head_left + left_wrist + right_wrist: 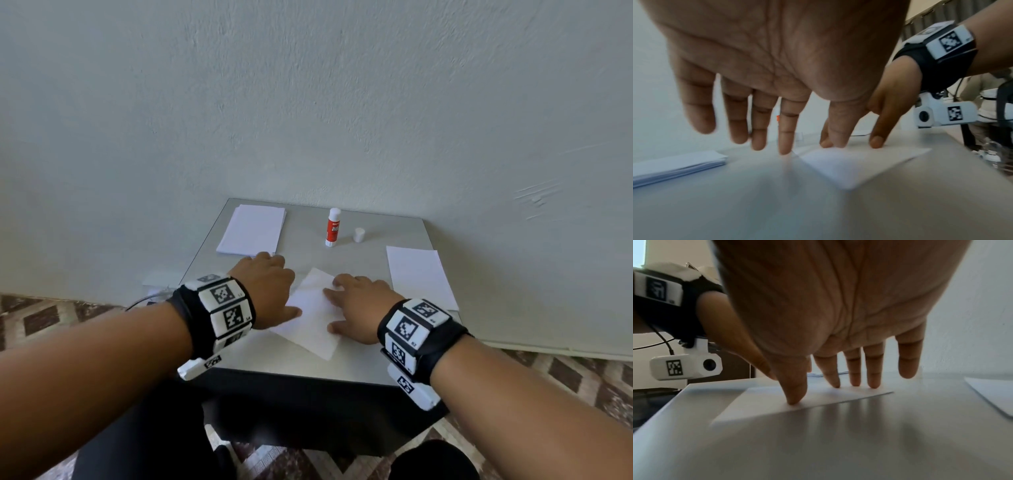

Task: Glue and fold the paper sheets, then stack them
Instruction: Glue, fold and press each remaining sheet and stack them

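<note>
A folded white paper sheet [313, 317] [851, 165] [764, 402] lies flat in the middle of the small grey table [363, 366]. My right hand [359, 305] [830, 386] presses on its right side with straight fingertips and thumb. My left hand [270, 291] [777, 141] is spread at the sheet's left side, fingers straight, thumb at the sheet's edge. A stack of white sheets [251, 229] [674, 167] lies at the back left. A single white sheet [419, 275] [992, 391] lies at the right. The red-and-white glue stick [332, 228] stands uncapped at the back, its white cap [359, 235] beside it.
A pale wall rises right behind the table. Patterned floor shows on both sides, and my dark-clothed knees sit below the table's front edge. A black cable hangs at the table's left edge [144, 301].
</note>
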